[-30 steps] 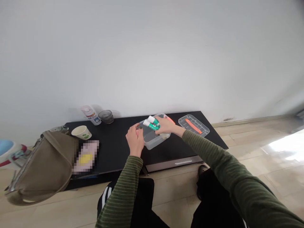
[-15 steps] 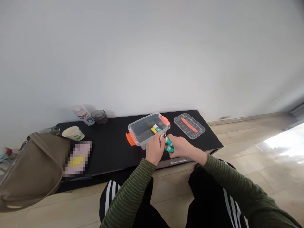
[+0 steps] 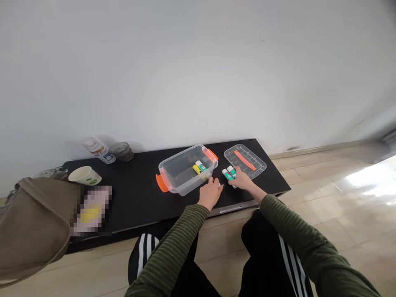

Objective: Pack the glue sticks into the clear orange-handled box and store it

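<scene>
My right hand point(image 3: 241, 180) is closed around two green glue sticks point(image 3: 228, 173) with white caps, held side by side just right of the box. My left hand point(image 3: 210, 193) is by the front right corner of the clear plastic box point(image 3: 182, 187), fingers curled; a small white bit shows at its fingertips, too hidden to name. Inside the box, at its right end, lie a green glue stick point(image 3: 201, 166) with a white cap and a yellow tube-like item point(image 3: 196, 169). The box stands without its lid, its orange latches folded outward.
The clear lid point(image 3: 260, 160) with an orange handle lies at the right of the black table point(image 3: 139, 194). To the left are a spray can point(image 3: 98, 150), a glass point(image 3: 121, 152), a paper cup point(image 3: 85, 175), a blurred pink packet point(image 3: 93, 208) and a brown bag point(image 3: 37, 227). A wall stands behind.
My hands have moved apart. The right hand has carried the green glue sticks slightly right, towards the lid, while the left stays near the box corner. The view has shifted slightly.
</scene>
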{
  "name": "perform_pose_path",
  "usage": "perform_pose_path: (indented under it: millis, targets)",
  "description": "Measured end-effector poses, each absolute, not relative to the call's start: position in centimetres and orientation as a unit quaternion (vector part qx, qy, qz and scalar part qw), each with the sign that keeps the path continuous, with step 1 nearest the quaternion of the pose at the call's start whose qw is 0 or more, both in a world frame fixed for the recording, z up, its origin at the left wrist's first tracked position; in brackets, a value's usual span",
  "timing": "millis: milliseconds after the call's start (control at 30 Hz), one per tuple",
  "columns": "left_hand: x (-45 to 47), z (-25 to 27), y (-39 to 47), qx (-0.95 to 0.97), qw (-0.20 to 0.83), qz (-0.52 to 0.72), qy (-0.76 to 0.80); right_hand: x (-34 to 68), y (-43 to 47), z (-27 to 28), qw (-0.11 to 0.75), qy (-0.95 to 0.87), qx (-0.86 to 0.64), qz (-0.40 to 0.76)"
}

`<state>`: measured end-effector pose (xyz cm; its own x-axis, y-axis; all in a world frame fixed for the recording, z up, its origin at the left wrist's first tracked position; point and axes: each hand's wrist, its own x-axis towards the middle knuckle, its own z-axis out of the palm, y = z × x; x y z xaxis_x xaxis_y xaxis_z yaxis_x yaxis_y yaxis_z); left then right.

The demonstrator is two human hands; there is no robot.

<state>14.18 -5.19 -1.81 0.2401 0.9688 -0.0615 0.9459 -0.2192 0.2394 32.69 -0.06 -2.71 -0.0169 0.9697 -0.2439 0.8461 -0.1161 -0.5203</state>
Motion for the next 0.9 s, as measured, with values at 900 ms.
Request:
perform_pose_path:
  millis: [900]
  targets:
    - [14.8,-2.8,-6.1,0.807,0.080,0.101,0.576,16.6,6.0,6.2,-0.010,-0.821,-0.548,0.160]
